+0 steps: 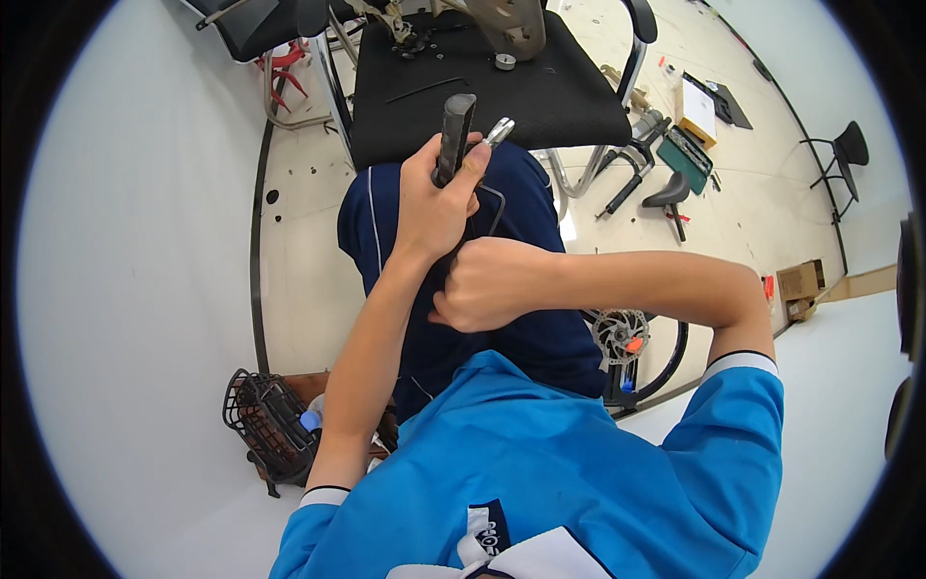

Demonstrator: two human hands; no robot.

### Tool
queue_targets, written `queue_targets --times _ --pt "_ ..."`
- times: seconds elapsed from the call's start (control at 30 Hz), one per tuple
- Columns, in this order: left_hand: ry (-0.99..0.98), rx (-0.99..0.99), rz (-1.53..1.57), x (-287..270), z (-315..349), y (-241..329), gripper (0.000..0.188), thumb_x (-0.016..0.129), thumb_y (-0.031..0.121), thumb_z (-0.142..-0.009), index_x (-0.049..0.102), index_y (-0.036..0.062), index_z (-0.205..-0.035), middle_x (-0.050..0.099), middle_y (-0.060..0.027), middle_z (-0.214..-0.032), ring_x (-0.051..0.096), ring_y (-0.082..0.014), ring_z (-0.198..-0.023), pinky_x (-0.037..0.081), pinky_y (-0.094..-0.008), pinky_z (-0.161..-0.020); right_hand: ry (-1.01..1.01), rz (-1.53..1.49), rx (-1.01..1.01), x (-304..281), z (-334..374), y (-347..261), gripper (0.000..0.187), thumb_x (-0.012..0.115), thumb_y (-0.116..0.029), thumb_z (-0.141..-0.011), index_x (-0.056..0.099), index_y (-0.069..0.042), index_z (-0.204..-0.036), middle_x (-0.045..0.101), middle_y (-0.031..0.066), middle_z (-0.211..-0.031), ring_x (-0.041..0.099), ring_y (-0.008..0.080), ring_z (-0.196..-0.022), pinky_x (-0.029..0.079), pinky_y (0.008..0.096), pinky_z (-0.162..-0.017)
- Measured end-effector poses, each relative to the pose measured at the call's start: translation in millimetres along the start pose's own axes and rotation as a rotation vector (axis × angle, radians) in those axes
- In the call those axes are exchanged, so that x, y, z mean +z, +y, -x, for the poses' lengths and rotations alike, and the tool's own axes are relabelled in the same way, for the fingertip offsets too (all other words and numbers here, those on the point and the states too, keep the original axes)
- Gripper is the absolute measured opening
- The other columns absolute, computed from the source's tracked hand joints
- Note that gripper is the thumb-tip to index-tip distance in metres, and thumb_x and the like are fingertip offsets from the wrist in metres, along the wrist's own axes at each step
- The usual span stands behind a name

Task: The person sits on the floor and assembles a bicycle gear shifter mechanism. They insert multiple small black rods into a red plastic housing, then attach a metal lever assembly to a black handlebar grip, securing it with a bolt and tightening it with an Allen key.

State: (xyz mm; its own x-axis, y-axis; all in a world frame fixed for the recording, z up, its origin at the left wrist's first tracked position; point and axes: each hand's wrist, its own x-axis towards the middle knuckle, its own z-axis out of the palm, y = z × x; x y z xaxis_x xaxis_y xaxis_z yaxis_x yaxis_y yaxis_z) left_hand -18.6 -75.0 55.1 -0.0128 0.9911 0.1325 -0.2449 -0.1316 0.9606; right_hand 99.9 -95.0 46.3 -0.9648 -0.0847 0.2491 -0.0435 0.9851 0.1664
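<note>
Over my lap, my left hand (pixel 439 201) is closed round a black bicycle handlebar (pixel 456 135), whose rubber-gripped end sticks up past my thumb. Beside that thumb juts the silver tip of a brake lever (pixel 499 131). A thin dark cable (pixel 500 207) loops out to the right of the bar. Lower down and nearer to me, my right hand (pixel 492 285) is a fist round the bar's lower part, with the forearm coming in from the right. Its fingers hide most of what they grip.
A black chair (pixel 521 106) ahead carries a hex key (pixel 424 90), a small round gauge (pixel 504 62) and small parts. On the right floor lie a saddle (pixel 667 191), a suspension fork (pixel 637 164) and a green tool case (pixel 685 159). A disc-brake wheel (pixel 620 336) and wire basket (pixel 272 425) flank me.
</note>
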Motion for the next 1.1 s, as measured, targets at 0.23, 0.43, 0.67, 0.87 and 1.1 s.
queue_targets --times 0.23,0.43,0.67,0.87,1.1 --pt "-0.013 -0.040 0.085 -5 1 2 0.029 0.067 0.020 -0.094 0.062 -0.0059 -0.107 0.048 0.0009 -0.063 0.039 -0.0048 -0.046 0.032 -0.0227 -0.043 0.319 0.024 0.025 -2 -17 -5 0.050 0.064 -0.028 -0.089 0.042 -0.008 -0.049 0.047 0.0058 -0.040 0.054 0.0212 -0.038 0.041 0.0307 -0.039" --pt "0.016 -0.044 0.001 -20 -7 14 0.031 0.064 0.021 -0.096 0.062 -0.0059 -0.111 0.050 -0.0028 -0.071 0.041 -0.0071 -0.048 0.036 -0.0250 -0.047 0.187 -0.281 -0.028 10 -13 -39 0.048 0.065 -0.029 -0.089 0.046 -0.008 -0.050 0.046 0.0069 -0.039 0.052 0.0232 -0.034 0.041 0.0313 -0.034" --pt "-0.021 0.013 0.198 -16 2 18 0.035 0.058 0.021 -0.098 0.056 -0.0067 -0.119 0.051 -0.0087 -0.077 0.041 -0.0076 -0.050 0.037 -0.0249 -0.049 1.365 -1.533 0.868 -77 -3 9 0.048 0.042 -0.034 -0.105 0.035 -0.013 -0.063 0.029 -0.0040 -0.050 0.030 0.0061 -0.041 0.020 0.0255 -0.037" --pt "-0.068 0.108 0.220 -9 8 17 0.035 0.057 0.014 -0.094 0.054 -0.0065 -0.123 0.051 -0.0066 -0.077 0.043 -0.0073 -0.054 0.039 -0.0238 -0.052 1.678 -1.746 0.864 -68 11 44 0.046 0.042 -0.032 -0.105 0.024 -0.016 -0.066 0.014 -0.0058 -0.056 0.011 0.0075 -0.047 0.011 0.0269 -0.042" --pt "-0.069 0.153 0.195 1 12 12 0.036 0.062 0.017 -0.095 0.055 -0.0045 -0.123 0.052 -0.0018 -0.075 0.045 -0.0059 -0.057 0.041 -0.0231 -0.052 1.775 -1.837 0.822 -64 5 53 0.044 0.039 -0.026 -0.106 0.024 -0.017 -0.066 0.015 -0.0062 -0.057 0.012 0.0069 -0.046 0.010 0.0260 -0.040"
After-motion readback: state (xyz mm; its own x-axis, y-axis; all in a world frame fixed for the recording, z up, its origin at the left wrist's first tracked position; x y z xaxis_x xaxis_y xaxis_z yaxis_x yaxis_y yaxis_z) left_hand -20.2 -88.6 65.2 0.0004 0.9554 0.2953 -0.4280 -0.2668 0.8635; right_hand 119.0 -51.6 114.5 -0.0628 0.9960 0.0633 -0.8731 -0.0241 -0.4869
